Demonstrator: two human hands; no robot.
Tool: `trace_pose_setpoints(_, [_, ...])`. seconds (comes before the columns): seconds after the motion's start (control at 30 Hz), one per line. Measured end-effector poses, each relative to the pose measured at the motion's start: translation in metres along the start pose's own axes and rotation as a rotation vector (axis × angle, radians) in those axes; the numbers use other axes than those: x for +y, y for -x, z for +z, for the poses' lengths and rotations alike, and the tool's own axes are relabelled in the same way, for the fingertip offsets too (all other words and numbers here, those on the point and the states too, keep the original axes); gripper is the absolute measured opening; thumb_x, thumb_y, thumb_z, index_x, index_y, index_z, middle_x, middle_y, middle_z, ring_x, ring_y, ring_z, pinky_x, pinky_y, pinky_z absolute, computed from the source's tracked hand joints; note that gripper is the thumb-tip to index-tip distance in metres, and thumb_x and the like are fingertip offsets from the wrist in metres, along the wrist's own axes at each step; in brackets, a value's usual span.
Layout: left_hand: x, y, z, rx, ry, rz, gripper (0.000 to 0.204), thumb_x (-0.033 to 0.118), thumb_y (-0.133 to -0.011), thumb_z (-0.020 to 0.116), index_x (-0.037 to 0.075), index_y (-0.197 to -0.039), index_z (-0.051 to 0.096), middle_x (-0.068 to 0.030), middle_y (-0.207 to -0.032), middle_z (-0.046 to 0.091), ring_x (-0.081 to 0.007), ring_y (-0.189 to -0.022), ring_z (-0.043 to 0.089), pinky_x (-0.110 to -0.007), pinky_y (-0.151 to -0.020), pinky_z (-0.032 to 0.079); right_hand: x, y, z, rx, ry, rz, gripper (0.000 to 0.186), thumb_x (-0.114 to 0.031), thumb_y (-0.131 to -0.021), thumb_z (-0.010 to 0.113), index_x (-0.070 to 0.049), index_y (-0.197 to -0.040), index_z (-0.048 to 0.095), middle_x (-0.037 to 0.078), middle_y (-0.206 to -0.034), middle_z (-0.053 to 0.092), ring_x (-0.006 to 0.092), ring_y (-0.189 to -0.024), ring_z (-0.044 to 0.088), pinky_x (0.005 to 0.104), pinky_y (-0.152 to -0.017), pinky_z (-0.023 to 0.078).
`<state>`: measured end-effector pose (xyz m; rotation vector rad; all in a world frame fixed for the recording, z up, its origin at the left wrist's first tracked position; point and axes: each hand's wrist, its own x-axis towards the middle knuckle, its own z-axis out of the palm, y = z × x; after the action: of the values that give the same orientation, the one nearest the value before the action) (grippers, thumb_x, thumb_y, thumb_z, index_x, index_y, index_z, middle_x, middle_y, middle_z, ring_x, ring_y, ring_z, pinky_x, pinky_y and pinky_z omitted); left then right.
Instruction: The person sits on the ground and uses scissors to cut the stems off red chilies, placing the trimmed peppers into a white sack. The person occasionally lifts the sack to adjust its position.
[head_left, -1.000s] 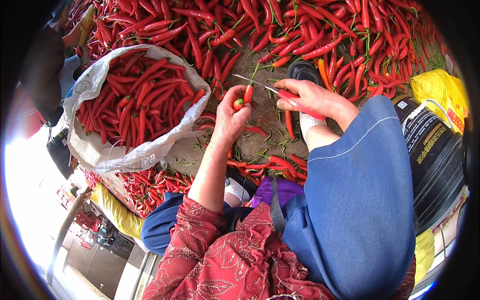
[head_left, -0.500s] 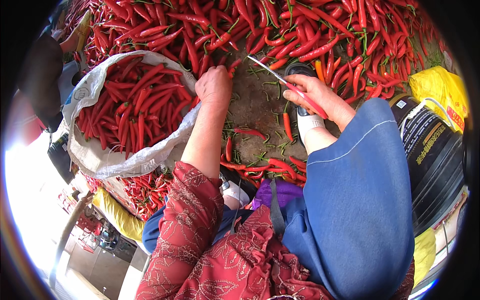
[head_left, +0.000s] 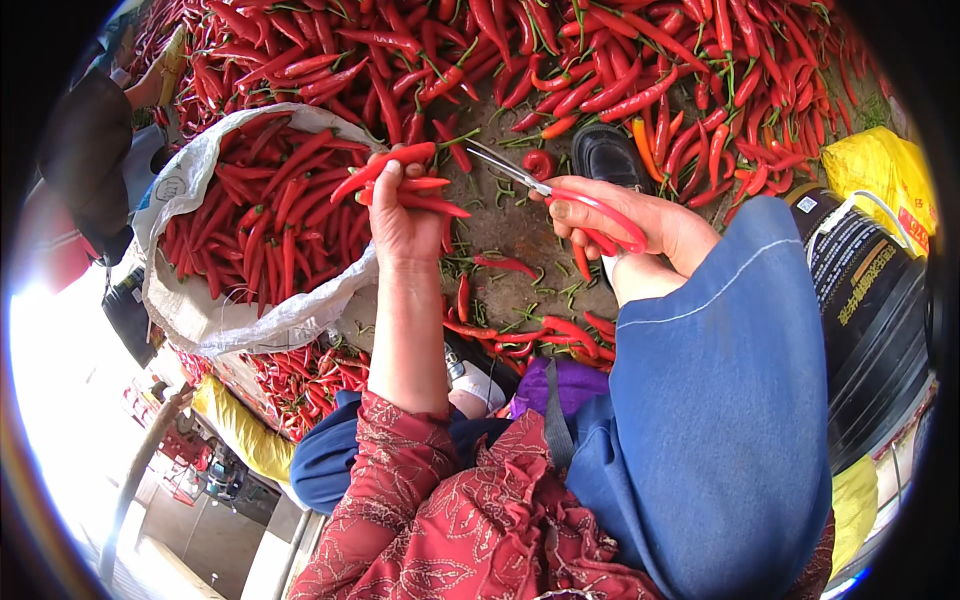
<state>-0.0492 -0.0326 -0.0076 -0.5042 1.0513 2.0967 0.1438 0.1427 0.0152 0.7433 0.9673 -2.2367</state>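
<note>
My left hand [head_left: 402,222] is closed round several red chili peppers [head_left: 412,154], held beside the right rim of a white woven sack [head_left: 222,328]. The top pepper's green stem points right, toward the scissors. In my right hand [head_left: 655,222] are red-handled scissors [head_left: 612,216], fingers wrapped round the loops. Their blades are slightly parted, with the tips close to that stem; whether they touch it I cannot tell. Trimmed-looking red peppers [head_left: 265,210] fill much of the sack.
A large heap of red peppers [head_left: 640,60] spreads across the far ground. Green stem bits [head_left: 570,290] litter the ground between my feet. To the right stand a black bucket [head_left: 865,320] and a yellow bag [head_left: 880,175]. A person's dark-clothed leg [head_left: 90,150] is at the far left.
My left hand has turned palm up and now shows a bunch of peppers. The scissors have moved a little down and left, their blades now parted near the stem.
</note>
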Motion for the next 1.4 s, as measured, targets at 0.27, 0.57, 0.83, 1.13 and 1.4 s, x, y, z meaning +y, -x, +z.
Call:
trace_pose_setpoints(0.27, [-0.028,0.034,0.0,-0.059,-0.153,-0.068,0.027,0.001,-0.08,0.063,0.011,-0.101,0.052,-0.0064,-0.109,0.058,-0.0162,-0.083,0.059,-0.029,-0.075,0.049,0.007,-0.018,0.004,-0.018,-0.107,0.031,0.044,-0.038,-0.089,0.056,-0.013,-0.123,0.045,-0.004,-0.077,0.048,0.0014,-0.059,0.047,0.0169,-0.049,0.041])
trace_pose_setpoints(0.57, [-0.014,-0.008,0.014,0.149,-1.305,0.366,0.017,0.013,-0.074,0.066,0.005,-0.081,0.053,-0.0082,-0.077,0.059,-0.0213,-0.074,0.06,-0.035,-0.067,0.048,-0.005,-0.011,-0.005,0.207,0.083,-0.005,0.041,-0.036,-0.088,0.059,-0.008,-0.116,0.052,0.001,-0.074,0.054,0.0065,-0.057,0.052,0.0217,-0.047,0.043])
trace_pose_setpoints(0.83, [-0.003,-0.052,-0.021,0.075,-1.882,0.688,0.032,0.013,-0.067,0.067,0.004,-0.098,0.064,-0.0141,-0.094,0.06,-0.0319,-0.087,0.06,-0.037,-0.078,0.048,-0.036,-0.078,-0.013,0.436,0.995,-0.305,0.073,-0.058,-0.078,0.059,0.001,-0.12,0.048,0.022,-0.108,0.06,0.0362,-0.103,0.057,0.0404,-0.087,0.044])
trace_pose_setpoints(1.13, [-0.001,-0.044,-0.015,0.196,-1.983,0.509,0.031,0.022,-0.069,0.071,0.012,-0.098,0.064,-0.0093,-0.097,0.063,-0.0304,-0.086,0.062,-0.039,-0.072,0.049,-0.057,-0.094,0.0,0.431,1.076,-0.249,0.068,-0.057,-0.075,0.061,-0.001,-0.114,0.053,0.02,-0.103,0.062,0.0335,-0.098,0.059,0.0393,-0.083,0.046])
trace_pose_setpoints(1.4, [-0.007,-0.052,-0.012,0.142,-2.17,0.482,0.033,0.029,-0.07,0.068,0.015,-0.1,0.064,-0.0102,-0.091,0.065,-0.031,-0.085,0.063,-0.041,-0.072,0.049,-0.042,-0.105,-0.013,0.507,1.084,-0.328,0.048,-0.045,-0.079,0.064,-0.003,-0.102,0.059,0.018,-0.089,0.064,0.0339,-0.087,0.062,0.0402,-0.074,0.048])
